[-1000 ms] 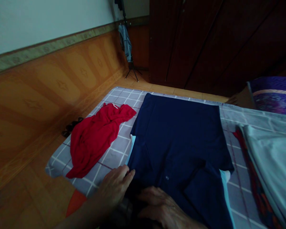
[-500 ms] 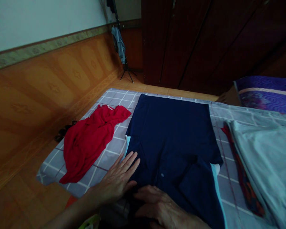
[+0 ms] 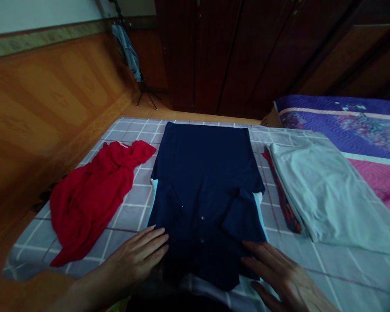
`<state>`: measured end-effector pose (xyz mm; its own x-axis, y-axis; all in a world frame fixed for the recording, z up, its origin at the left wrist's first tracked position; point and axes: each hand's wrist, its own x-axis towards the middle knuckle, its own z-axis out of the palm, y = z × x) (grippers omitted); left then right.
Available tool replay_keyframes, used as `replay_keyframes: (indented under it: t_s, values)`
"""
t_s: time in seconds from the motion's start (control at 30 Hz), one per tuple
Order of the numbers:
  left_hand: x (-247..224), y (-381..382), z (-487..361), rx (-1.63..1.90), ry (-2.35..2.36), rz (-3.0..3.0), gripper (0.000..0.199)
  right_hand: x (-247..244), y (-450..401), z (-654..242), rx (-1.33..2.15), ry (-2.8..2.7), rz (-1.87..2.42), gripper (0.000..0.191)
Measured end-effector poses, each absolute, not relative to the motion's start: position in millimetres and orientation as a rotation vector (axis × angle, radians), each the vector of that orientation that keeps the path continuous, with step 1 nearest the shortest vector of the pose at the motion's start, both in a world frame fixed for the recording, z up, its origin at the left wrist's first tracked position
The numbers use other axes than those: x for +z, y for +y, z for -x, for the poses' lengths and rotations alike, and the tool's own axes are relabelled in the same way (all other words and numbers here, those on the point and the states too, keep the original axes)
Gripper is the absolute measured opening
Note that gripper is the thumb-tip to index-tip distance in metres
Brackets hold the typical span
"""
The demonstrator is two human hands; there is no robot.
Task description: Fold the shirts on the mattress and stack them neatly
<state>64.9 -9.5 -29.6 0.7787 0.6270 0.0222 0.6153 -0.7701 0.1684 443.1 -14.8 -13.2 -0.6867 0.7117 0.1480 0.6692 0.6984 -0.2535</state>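
Observation:
A navy blue buttoned shirt [image 3: 208, 160] with light blue side trim lies spread out in front of me, its far edge straight and wide. Parts of it near me, perhaps the sleeves, are folded inward over the front. My left hand [image 3: 143, 253] rests at the shirt's near left edge, fingers stretched out and nothing in them. At the near right edge, my right hand [image 3: 281, 275] touches the cloth with its fingers extended and thumb apart. Small buttons show down the shirt's middle. Close to my body the near end of the shirt is in shadow.
A crumpled red garment [image 3: 94, 195] lies left of the shirt on the checked grey sheet [image 3: 123, 223]. To the right is a folded pale green cloth [image 3: 325, 195] over a red and dark patterned one [image 3: 287, 208]. Beyond stand a dark wardrobe [image 3: 211, 56] and a purple bedspread [image 3: 351, 117].
My right hand has moved from the shirt's near middle out to its right edge. My left hand has come nearer along the left edge. The view has turned to the right.

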Motion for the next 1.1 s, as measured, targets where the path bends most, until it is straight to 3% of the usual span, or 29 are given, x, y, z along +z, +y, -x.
replay_keyframes:
  t_s: [0.23, 0.33, 0.5, 0.67, 0.93, 1.0, 1.1]
  values:
    - [-51, -12, -65, 0.135, 1.036, -2.881, 0.044, -50, -40, -444, -0.035, -2.703, 1.254, 0.045]
    - [-52, -11, -67, 0.199, 1.068, -2.868, 0.04, -48, -39, -437, -0.028, -2.677, 1.253, 0.041]
    - [-32, 13, -76, 0.286, 1.344, -2.351, 0.028, -34, -11, -432, 0.413, -2.344, 1.552, 0.026]
    - [-15, 37, -88, 0.151, 1.59, -2.026, 0.031, -21, 21, -427, 0.802, -2.098, 1.941, 0.028]
    - [-26, 9, -85, 0.029, 1.133, -2.714, 0.062, -31, -14, -413, 0.061, -2.678, 1.343, 0.061]
    - [-26, 6, -87, 0.053, 1.023, -2.847, 0.062, -31, -16, -411, 0.021, -2.722, 1.225, 0.058]
    - [-20, 12, -96, 0.15, 0.874, -2.828, 0.053, -26, -4, -406, 0.294, -2.675, 1.224, 0.034]
